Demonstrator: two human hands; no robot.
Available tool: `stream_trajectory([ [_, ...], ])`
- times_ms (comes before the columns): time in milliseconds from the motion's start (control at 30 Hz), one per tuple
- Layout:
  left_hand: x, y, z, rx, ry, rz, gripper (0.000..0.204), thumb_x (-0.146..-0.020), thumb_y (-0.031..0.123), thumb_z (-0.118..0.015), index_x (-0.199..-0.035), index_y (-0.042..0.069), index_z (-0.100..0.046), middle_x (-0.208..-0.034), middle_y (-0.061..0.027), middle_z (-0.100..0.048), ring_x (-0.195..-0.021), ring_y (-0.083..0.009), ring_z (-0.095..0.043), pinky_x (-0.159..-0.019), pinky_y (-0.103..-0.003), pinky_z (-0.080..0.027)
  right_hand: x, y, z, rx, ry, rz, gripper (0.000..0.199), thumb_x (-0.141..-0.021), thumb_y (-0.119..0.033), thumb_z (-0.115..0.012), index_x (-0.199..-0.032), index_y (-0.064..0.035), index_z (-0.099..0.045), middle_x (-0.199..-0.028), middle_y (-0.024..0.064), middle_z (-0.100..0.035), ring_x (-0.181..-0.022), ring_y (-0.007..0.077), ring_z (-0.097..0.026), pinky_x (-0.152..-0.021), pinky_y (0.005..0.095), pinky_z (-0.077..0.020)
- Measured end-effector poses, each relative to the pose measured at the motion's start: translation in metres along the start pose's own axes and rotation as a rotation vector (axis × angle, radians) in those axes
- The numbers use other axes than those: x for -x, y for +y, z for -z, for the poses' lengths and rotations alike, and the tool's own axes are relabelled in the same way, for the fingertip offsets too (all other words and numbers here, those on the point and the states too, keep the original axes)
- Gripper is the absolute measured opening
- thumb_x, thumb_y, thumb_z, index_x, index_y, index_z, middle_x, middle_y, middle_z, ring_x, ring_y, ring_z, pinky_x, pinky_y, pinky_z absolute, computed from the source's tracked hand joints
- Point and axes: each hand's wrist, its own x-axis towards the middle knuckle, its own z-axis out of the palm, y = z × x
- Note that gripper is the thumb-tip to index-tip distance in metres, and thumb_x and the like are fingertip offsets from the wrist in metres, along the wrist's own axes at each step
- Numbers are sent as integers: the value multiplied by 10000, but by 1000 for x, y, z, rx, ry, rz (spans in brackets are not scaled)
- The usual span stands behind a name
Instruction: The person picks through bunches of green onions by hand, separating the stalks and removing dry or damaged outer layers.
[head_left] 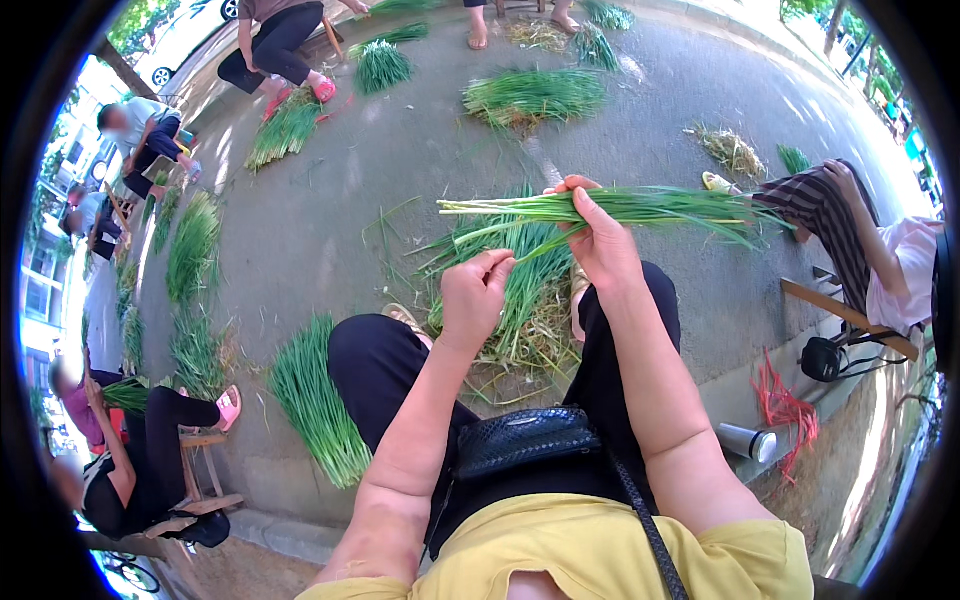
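Note:
My right hand [606,243] is closed around a bunch of long green chives [675,208], held level. Its pale stalk ends point left and its leaf tips droop to the right. Just below and left of the bunch, my left hand [474,300] pinches the end of a green blade that runs up toward my right thumb. On the ground between my feet lies a loose heap of chives [535,265], with yellowish trimmings [520,345] at its near side. A neat pile of chives [315,405] rests beside my left leg.
A black handbag [525,440] sits on my lap. To my right are a silver flask [747,442], red plastic strips [785,410] and a seated person in striped trousers [820,195]. Other people sit left and ahead, among more chive piles [535,97].

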Motion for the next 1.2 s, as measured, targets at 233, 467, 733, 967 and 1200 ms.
stream_trajectory([
  [233, 7, -14, -3, 411, -194, 330, 100, -874, 102, -544, -861, 19, -598, -702, -8, -616, -494, 12, -399, -419, -161, -285, 1, 9, -2, -30, 11, -24, 175, -856, -111, -595, -1017, -42, -602, -994, 95, -619, -958, 187, -589, -808, 287, -448],
  [467, 8, -15, 4, 913, -143, 672, 131, -946, 172, -431, -868, 82, -485, -762, -79, -610, -490, -47, -409, -440, -205, -344, -2, 14, 4, -56, 28, -38, 179, -849, -90, -598, -1015, -22, -597, -990, 97, -616, -963, 208, -591, -864, 324, -459],
  [733, 12, -14, 3, 875, 185, 436, 233, -960, 239, -415, -807, 74, -476, -736, -74, -625, -480, -31, -419, -439, -171, -357, -2, 15, 3, -38, 51, -41, 172, -848, -92, -599, -1009, -34, -600, -970, 96, -625, -941, 198, -593, -850, 313, -455],
  [967, 1, -33, 37, 313, 513, 42, 121, -850, 151, -611, -894, 54, -553, -862, -48, -613, -629, -78, -475, -579, -206, -385, 0, 11, 2, 5, 19, -41, 192, -828, -59, -614, -1018, -35, -596, -981, 84, -616, -983, 194, -582, -835, 282, -456],
  [1200, -7, -13, 40, -334, 484, -385, 286, -793, 95, -644, -1064, 37, -574, -943, -91, -606, -899, -256, -538, -794, -351, -419, 4, 12, -6, 53, -57, -40, 183, -782, -6, -642, -956, -46, -604, -978, 106, -623, -942, 211, -593, -842, 335, -464],
])
